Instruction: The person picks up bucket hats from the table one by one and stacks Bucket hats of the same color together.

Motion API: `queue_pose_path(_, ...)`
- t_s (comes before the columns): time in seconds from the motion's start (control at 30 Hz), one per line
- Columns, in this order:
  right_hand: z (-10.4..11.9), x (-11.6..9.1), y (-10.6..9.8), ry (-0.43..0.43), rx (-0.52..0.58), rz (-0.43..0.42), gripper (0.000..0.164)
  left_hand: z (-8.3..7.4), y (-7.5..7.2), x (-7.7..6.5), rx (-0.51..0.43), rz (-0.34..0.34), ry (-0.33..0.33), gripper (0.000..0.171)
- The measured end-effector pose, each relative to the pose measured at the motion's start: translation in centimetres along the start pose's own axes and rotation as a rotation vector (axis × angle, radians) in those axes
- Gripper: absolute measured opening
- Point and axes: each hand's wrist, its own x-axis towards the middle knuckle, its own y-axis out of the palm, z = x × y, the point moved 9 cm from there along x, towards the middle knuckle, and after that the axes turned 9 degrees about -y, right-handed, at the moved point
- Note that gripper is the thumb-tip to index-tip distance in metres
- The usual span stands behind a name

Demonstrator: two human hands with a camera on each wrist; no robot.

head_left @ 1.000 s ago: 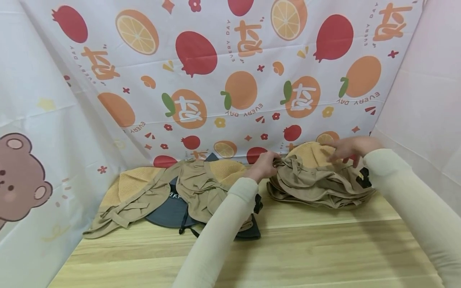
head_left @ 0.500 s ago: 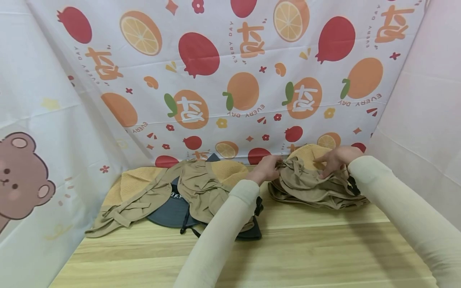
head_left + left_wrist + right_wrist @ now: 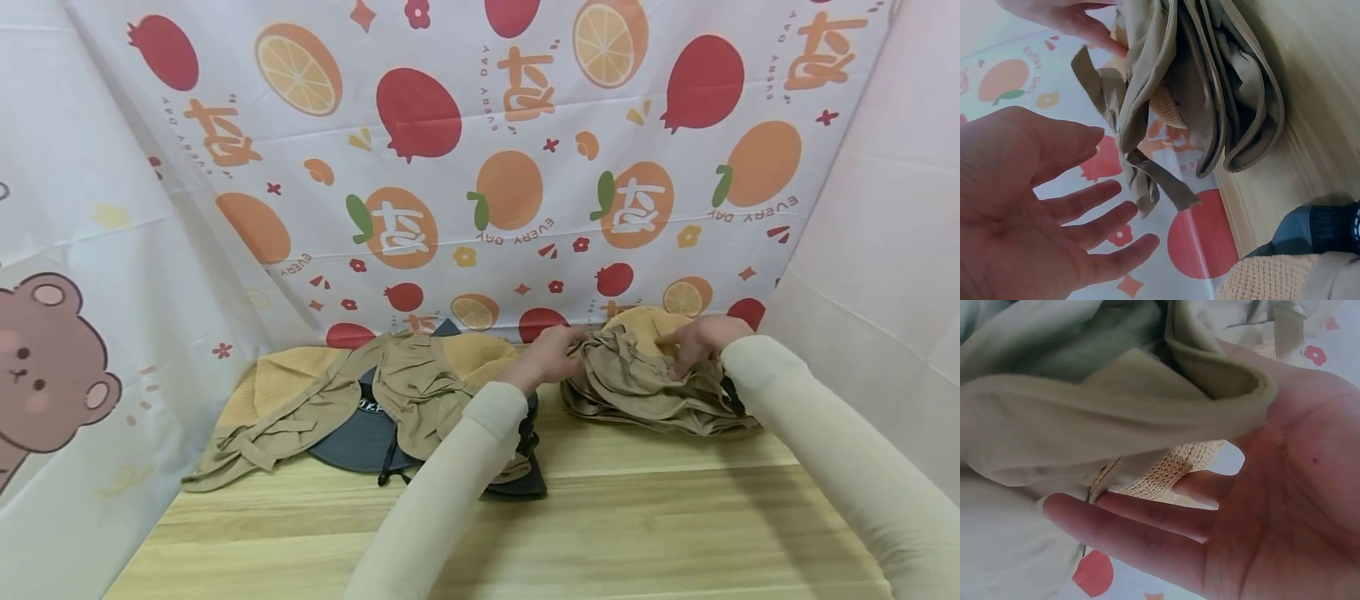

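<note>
A stack of khaki sun hats (image 3: 660, 408), with straw-coloured knitted crowns, lies at the back right of the table. My left hand (image 3: 551, 354) is at the left end of this stack. In the left wrist view its fingers are spread and loosely bent, beside the knotted fabric tie (image 3: 1138, 162), with nothing between them. My right hand (image 3: 701, 342) holds the top sun hat at its right side, thumb on the khaki brim and forefinger by the straw crown. In the right wrist view its fingers (image 3: 1135, 525) reach past the folded brim (image 3: 1116, 425), which hides the thumb.
More hats lie at the left: a khaki sun hat (image 3: 292, 383), a dark blue hat (image 3: 345, 446) with white lettering and a cord, and another khaki hat (image 3: 412, 392) over it. A fruit-print curtain (image 3: 465, 167) stands behind the wooden table (image 3: 337, 533).
My right hand has moved left and down onto the top sun hat. My left hand's fingers have loosened beside the tie. The crown on the stack sits slightly lower.
</note>
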Motion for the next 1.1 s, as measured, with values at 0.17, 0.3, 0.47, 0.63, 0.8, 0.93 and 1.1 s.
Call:
queue_pose_path(0.17, -0.2, 0.0, 0.1, 0.018, -0.011, -0.040, 0.091, 0.7, -0.4, -1.1, -0.014, 0.006, -0.001, 0.048)
queue_pose_path(0.3, 0.5, -0.2, 0.3, -0.021, -0.052, -0.071, 0.086, 1.5, -1.3, -2.1, -0.003, -0.004, 0.007, 0.047)
queue_pose_path(0.47, 1.9, -0.5, 0.3, -0.101, -0.184, -0.111, 0.076, 2.5, -3.2, -3.7, -0.010, -0.037, 0.007, 0.046)
queue_pose_path(0.63, 3.6, -1.3, -0.2, -0.143, -0.221, -0.123, 0.070, 3.6, -4.3, -6.2, 0.022, -0.028, -0.030, 0.047)
queue_pose_path(0.8, 7.6, -2.7, -1.6, -0.249, -0.238, -0.301, 0.054, 4.2, -4.8, -8.9, 0.055, 0.004, 0.003, 0.047)
queue_pose_path(0.93, 12.3, -4.0, -2.8, -0.398, -0.277, -0.599, 0.029, 4.7, -5.4, -11.3, 0.038, 0.028, 0.028, 0.048)
queue_pose_path(1.1, 16.3, -4.3, -2.1, -0.478, -0.221, -0.673, 0.024, 5.3, -5.8, -13.7, 0.053, 0.018, 0.053, 0.044)
